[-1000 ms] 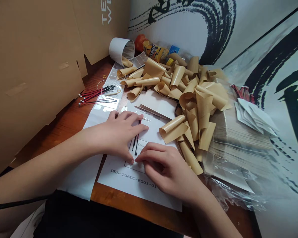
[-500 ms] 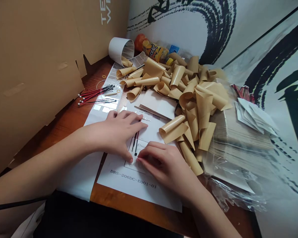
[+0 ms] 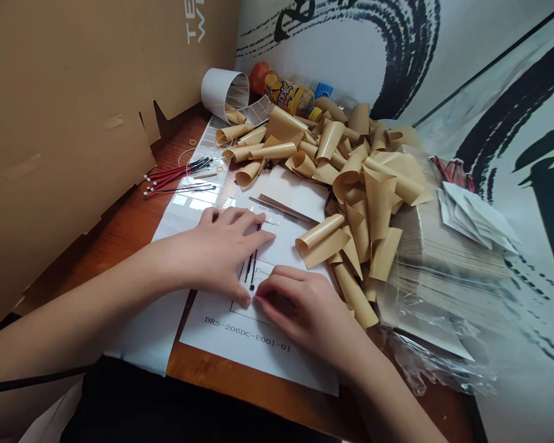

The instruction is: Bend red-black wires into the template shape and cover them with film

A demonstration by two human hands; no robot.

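Your left hand (image 3: 221, 251) rests on a white printed sheet (image 3: 268, 369) on the brown wooden surface (image 3: 198, 369), its fingers (image 3: 240, 216) spread flat. Your right hand (image 3: 305, 311) sits just beside it, its fingers (image 3: 281, 283) curled and bunched; whether they pinch anything can't be told. A thin black-and-red wire pair (image 3: 252, 261) lies on the sheet between your hands, with curled tan paper sheets (image 3: 351, 184) heaped just beyond.

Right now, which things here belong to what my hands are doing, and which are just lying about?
In use: left hand, right hand, thin red-and-black wires, printed diagram sheet.
Lying about: curled tan sheets, wire bundle, plastic bottle, cardboard panel.
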